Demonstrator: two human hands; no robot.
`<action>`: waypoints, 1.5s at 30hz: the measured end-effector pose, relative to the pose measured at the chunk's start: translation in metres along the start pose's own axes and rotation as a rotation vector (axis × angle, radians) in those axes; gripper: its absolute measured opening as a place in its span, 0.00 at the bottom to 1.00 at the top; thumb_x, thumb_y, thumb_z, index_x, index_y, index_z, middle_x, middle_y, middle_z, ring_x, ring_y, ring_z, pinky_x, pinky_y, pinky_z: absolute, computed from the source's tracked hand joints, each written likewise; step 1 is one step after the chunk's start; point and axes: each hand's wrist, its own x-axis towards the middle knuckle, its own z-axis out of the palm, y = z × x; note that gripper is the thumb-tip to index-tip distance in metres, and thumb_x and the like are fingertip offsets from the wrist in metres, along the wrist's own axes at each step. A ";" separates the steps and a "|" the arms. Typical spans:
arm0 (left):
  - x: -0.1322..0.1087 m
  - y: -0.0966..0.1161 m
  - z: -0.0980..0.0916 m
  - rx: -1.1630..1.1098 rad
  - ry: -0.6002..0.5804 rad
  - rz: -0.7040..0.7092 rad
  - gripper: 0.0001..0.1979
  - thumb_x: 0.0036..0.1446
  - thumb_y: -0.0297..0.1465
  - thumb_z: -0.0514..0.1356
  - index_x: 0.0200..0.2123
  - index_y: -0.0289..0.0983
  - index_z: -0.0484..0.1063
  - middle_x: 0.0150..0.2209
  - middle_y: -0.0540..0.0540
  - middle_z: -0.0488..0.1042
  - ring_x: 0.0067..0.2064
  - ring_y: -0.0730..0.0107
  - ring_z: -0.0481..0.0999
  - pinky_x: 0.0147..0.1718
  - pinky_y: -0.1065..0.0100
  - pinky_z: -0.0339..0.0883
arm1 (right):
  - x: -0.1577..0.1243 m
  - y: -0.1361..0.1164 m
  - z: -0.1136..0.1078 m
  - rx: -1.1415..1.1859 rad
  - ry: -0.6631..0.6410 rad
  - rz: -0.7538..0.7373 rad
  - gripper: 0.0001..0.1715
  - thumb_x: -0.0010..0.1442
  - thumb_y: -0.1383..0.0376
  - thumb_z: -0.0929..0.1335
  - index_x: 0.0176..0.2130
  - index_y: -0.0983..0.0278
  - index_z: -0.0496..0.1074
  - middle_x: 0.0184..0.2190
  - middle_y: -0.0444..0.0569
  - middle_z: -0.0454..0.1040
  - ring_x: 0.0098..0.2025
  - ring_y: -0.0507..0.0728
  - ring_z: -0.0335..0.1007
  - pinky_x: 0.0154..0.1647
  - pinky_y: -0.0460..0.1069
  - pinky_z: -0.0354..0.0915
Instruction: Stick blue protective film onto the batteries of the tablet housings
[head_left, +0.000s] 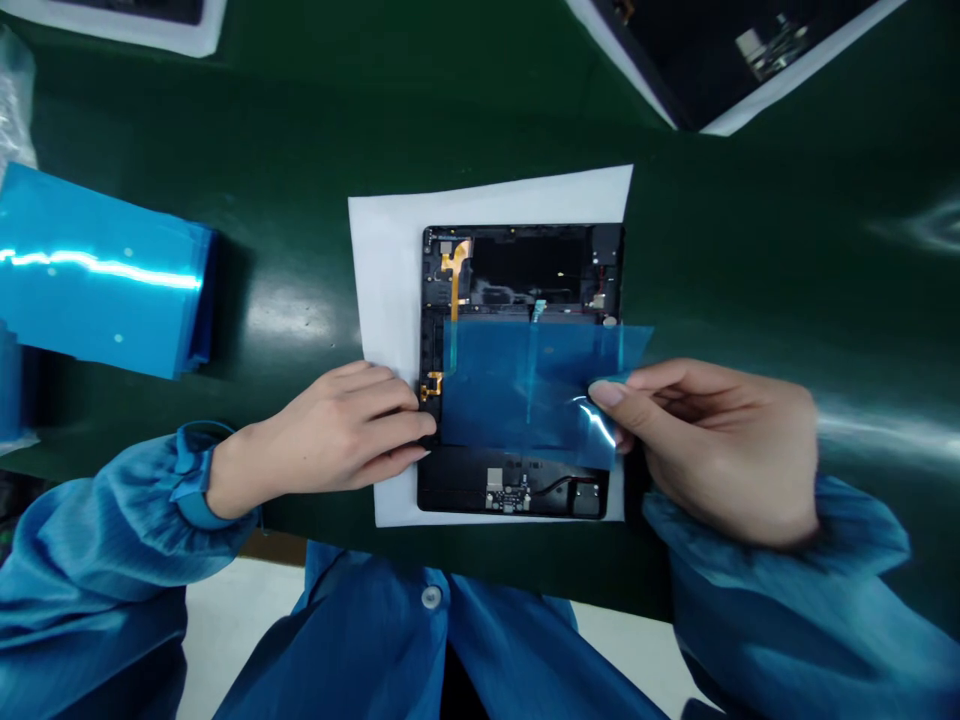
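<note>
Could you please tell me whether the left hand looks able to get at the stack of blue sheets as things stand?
Probably yes: the left hand rests at the edge of the opened tablet, the stack of blue sheets lies off to its left, and nothing visible stands between them.

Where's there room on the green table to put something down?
Bare green table shows between the blue stack and white sheet, and between the top-right device and the right hand. The middle is crowded, with that hand, the left hand, blue film and open device.
</note>
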 end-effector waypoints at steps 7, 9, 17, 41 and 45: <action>0.000 0.000 -0.001 0.000 0.007 -0.004 0.07 0.75 0.32 0.60 0.51 0.35 0.74 0.44 0.44 0.81 0.43 0.64 0.79 0.42 0.63 0.74 | 0.001 -0.006 0.001 -0.074 -0.003 0.042 0.12 0.54 0.54 0.82 0.30 0.59 0.84 0.18 0.43 0.76 0.16 0.51 0.68 0.18 0.46 0.69; 0.001 0.001 -0.002 -0.005 0.012 0.000 0.07 0.74 0.31 0.61 0.51 0.34 0.75 0.42 0.44 0.81 0.43 0.64 0.80 0.41 0.62 0.75 | 0.002 -0.008 0.001 -0.090 -0.008 0.047 0.13 0.54 0.54 0.81 0.30 0.59 0.84 0.17 0.43 0.76 0.16 0.52 0.68 0.18 0.46 0.69; 0.003 0.003 -0.006 -0.005 0.008 -0.007 0.07 0.74 0.29 0.61 0.50 0.35 0.76 0.43 0.42 0.83 0.43 0.61 0.82 0.40 0.59 0.78 | 0.005 -0.011 0.001 -0.083 -0.039 0.070 0.15 0.53 0.52 0.81 0.30 0.60 0.84 0.15 0.44 0.74 0.14 0.52 0.67 0.17 0.47 0.68; 0.040 0.005 -0.005 0.315 0.014 0.011 0.14 0.76 0.32 0.55 0.49 0.35 0.81 0.40 0.43 0.79 0.39 0.61 0.78 0.36 0.60 0.72 | 0.007 -0.016 0.003 -0.027 -0.111 0.024 0.19 0.54 0.52 0.82 0.37 0.61 0.82 0.19 0.40 0.76 0.16 0.52 0.70 0.18 0.47 0.70; 0.072 0.006 0.001 0.373 -0.177 0.023 0.16 0.73 0.27 0.54 0.55 0.38 0.80 0.43 0.42 0.78 0.42 0.59 0.77 0.39 0.59 0.68 | 0.007 -0.012 0.002 -0.082 -0.076 -0.044 0.21 0.56 0.51 0.80 0.42 0.63 0.84 0.21 0.42 0.78 0.19 0.52 0.73 0.23 0.47 0.73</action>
